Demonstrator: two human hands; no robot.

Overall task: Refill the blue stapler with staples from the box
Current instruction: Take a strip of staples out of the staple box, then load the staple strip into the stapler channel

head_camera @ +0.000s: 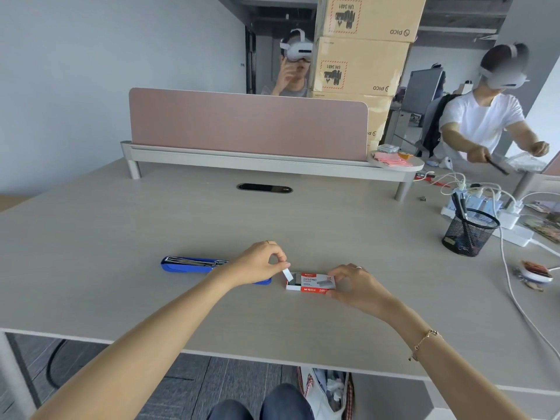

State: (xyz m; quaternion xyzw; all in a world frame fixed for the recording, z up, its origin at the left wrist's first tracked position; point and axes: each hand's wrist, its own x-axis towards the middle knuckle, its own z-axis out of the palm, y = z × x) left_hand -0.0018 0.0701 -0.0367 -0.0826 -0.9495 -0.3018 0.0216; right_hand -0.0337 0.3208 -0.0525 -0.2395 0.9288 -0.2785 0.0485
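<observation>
Stapler lies on the desk at about nine o'clock from my hands, blue, on its side or opened flat, with the metal staple channel showing along its top; its right end is hidden behind my left hand. I can't tell whether any staples sit in the channel.

Just to its right, at three o'clock, is the box, red and white, flat on the desk. My left hand pinches the white end flap between thumb and forefinger and holds it tilted up, so the left end of the box stands open. My right hand is clamped on the right end of the box, pinning it down. The two hands are apart, one at each end.

I judge the step in hand to be opening the box; no staples are out yet. The next move calls for keeping the right hand firm on the box while the left lets go of the flap and draws out the inner tray or a single strip, gently, since strips break easily, and then carries it over to nine o'clock to the channel.

Further out, a mesh pen cup stands at two o'clock, well apart.
</observation>
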